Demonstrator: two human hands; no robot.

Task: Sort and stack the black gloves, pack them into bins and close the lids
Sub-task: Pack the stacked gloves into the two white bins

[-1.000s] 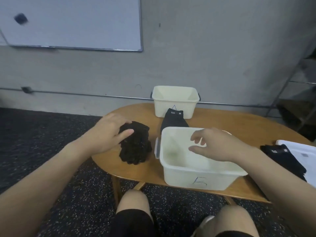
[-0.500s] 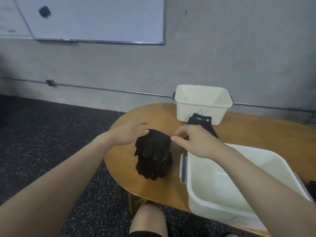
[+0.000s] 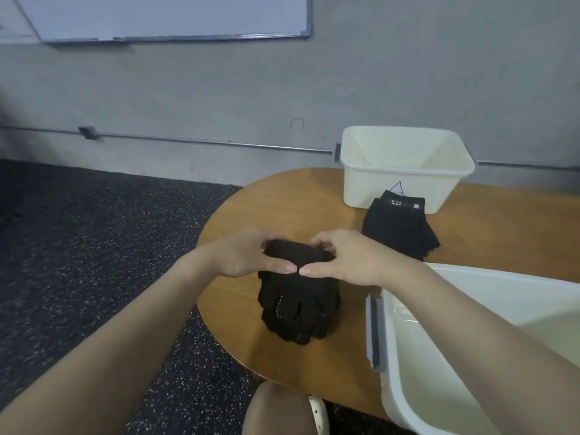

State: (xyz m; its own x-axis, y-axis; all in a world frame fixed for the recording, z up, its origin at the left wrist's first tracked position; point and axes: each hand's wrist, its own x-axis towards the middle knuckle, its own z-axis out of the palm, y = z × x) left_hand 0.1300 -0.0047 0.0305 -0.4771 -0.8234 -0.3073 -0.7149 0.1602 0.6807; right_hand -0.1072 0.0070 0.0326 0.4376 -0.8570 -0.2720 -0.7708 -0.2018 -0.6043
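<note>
Left hand (image 3: 243, 257) and right hand (image 3: 348, 259) at frame centre, both gripping cuff end of knitted black glove stack (image 3: 298, 296), thumbs nearly meeting on top. Stack rests on rounded wooden surface (image 3: 251, 215), dotted fingers toward viewer. Second flat glove pile (image 3: 398, 227), white label, upper right, apparently touching smooth cream plastic bin (image 3: 405, 164). Larger white bin (image 3: 470, 356) lower right.

1 head-worn view looks forward and down from above the bench (image 3: 282, 211), close to both forearms, which enter from the bottom edge. It faces a grey wall (image 3: 408, 73) with a whiteboard (image 3: 163, 17) at top left; dark floor (image 3: 94, 246) fills the left.
</note>
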